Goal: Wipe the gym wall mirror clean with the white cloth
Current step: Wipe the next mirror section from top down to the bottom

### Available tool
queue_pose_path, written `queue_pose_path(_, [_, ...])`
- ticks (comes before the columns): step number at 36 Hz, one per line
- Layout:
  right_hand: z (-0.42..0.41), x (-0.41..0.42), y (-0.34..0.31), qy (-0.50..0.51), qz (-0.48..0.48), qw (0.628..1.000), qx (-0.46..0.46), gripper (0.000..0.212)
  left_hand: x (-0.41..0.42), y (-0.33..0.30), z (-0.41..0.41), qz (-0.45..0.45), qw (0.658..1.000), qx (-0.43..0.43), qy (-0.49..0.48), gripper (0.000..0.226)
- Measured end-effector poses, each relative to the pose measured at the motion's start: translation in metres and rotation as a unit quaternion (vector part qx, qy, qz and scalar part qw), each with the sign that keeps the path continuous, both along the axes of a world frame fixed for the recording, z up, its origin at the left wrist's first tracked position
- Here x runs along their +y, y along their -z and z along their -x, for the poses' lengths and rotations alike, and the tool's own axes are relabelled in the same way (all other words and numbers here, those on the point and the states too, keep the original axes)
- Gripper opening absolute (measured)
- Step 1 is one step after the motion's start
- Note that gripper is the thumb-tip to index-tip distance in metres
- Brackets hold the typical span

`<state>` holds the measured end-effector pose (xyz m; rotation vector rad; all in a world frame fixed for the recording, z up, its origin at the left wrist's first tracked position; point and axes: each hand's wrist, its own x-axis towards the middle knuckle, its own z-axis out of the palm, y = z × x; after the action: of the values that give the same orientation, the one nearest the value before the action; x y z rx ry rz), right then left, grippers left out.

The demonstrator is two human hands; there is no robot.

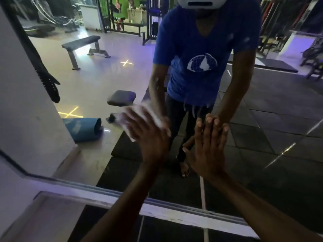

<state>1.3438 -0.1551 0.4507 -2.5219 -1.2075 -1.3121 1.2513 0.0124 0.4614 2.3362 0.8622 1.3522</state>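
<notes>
**Cloth pressed to the mirror, other palm braced beside it**

The wall mirror point(262, 119) fills most of the frame. Its lower edge runs as a pale frame strip point(108, 198) from the lower left toward the bottom right, and a white pillar point(26, 102) bounds it at the left. Above and to the right of both hands the glass lies open, unobstructed.

No writing can be read. The reflected blue T-shirt point(206, 49) carries a white globe emblem point(202, 62), without legible letters.

The white cloth point(139, 114) sits in the centre of the frame, flat against the glass, blurred. The left hand point(148, 137) lies over it, its fingers point(134, 119) spread and pressing it to the mirror; cloth shows past the fingertips above and to the left. The right hand point(208, 147) rests just to the right, near but apart from the cloth, palm flat on the glass, fingers straight and together, holding nothing.

Reflected at the upper left is a flat gym bench point(82, 43); a rolled blue mat point(83, 128) lies on the floor at centre left.
</notes>
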Motion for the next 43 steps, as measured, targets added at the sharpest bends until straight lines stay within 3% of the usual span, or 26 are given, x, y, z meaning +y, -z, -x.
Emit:
queue_pose_path(3, [0.0, -0.003, 0.0, 0.001, 0.008, 1.0, 0.005, 0.106, 0.026, 0.036, 0.017, -0.217, 0.962, 0.12, 0.115, 0.077])
queue_pose_path(5, [0.0, -0.003, 0.001, 0.004, 0.013, 1.0, 0.015, 0.106, 0.07, 0.041, 0.031, -0.243, 0.959, 0.119, 0.085, 0.067])
queue_pose_path(8, [0.001, -0.003, 0.008, 0.009, 0.017, 0.999, 0.026, 0.106, 0.11, 0.043, 0.043, -0.059, 0.998, -0.002, -0.029, 0.072])
queue_pose_path(10, [0.003, -0.002, 0.017, 0.009, 0.015, 1.0, 0.025, 0.105, 0.096, 0.032, 0.031, 0.115, 0.984, -0.105, -0.089, 0.083])
queue_pose_path(12, [0.007, 0.002, 0.026, 0.009, 0.007, 0.999, 0.033, 0.105, 0.057, 0.024, 0.016, 0.203, 0.965, -0.123, -0.112, 0.093])
queue_pose_path(14, [0.01, 0.004, 0.033, 0.011, 0.004, 0.999, 0.042, 0.107, 0.015, 0.048, 0.012, 0.108, 0.994, -0.032, 0.005, 0.09])
queue_pose_path(16, [0.014, 0.005, 0.035, 0.017, 0.009, 0.999, 0.046, 0.109, 0.011, 0.083, 0.026, -0.048, 0.991, 0.078, 0.102, 0.084])
queue_pose_path(18, [0.019, 0.004, 0.035, 0.019, 0.015, 0.999, 0.045, 0.11, 0.047, 0.095, 0.045, -0.171, 0.968, 0.144, 0.113, 0.081])
queue_pose_path(20, [0.022, 0.002, 0.032, 0.017, 0.021, 0.998, 0.049, 0.108, 0.084, 0.088, 0.065, -0.199, 0.964, 0.148, 0.099, 0.072])
queue_pose_path(22, [0.025, -0.001, 0.025, 0.006, 0.024, 0.998, 0.053, 0.102, 0.113, 0.066, 0.074, -0.086, 0.992, 0.086, 0.025, 0.074])
queue_pose_path(24, [0.029, -0.005, 0.016, -0.016, 0.023, 0.999, 0.042, 0.096, 0.125, 0.03, 0.07, 0.075, 0.997, -0.012, -0.033, 0.084])
queue_pose_path(26, [0.032, -0.006, 0.003, -0.032, 0.029, 0.999, 0.021, 0.096, 0.115, -0.009, 0.058, 0.121, 0.991, -0.043, -0.043, 0.091])
queue_pose_path(29, [0.034, 0.0, -0.028, -0.038, 0.014, 0.999, 0.003, 0.096, 0.063, -0.039, 0.042, -0.04, 0.997, 0.06, 0.023, 0.088])
queue_pose_path(32, [0.032, 0.006, -0.068, -0.013, -0.004, 1.0, -0.003, 0.092, 0.036, -0.059, 0.03, -0.224, 0.956, 0.14, 0.131, 0.084])
queue_pose_path(34, [0.028, 0.008, -0.092, -0.004, -0.018, 1.0, -0.01, 0.094, 0.066, -0.086, 0.033, -0.327, 0.923, 0.142, 0.143, 0.08])
queue_pose_path(35, [0.026, 0.008, -0.103, -0.01, -0.026, 1.0, -0.011, 0.096, 0.085, -0.099, 0.038, -0.339, 0.924, 0.12, 0.127, 0.076])
queue_pose_path(38, [0.019, 0.008, -0.126, -0.027, -0.046, 0.998, -0.033, 0.097, 0.139, -0.128, 0.054, -0.189, 0.982, -0.012, -0.025, 0.067])
queue_pose_path(41, [0.015, 0.006, -0.139, -0.024, -0.058, 0.997, -0.043, 0.096, 0.121, -0.135, 0.042, 0.048, 0.981, -0.145, -0.121, 0.077])
queue_pose_path(43, [0.01, 0.003, -0.141, -0.02, -0.053, 0.998, -0.037, 0.094, 0.071, -0.127, 0.024, 0.045, 0.988, -0.107, -0.105, 0.077])
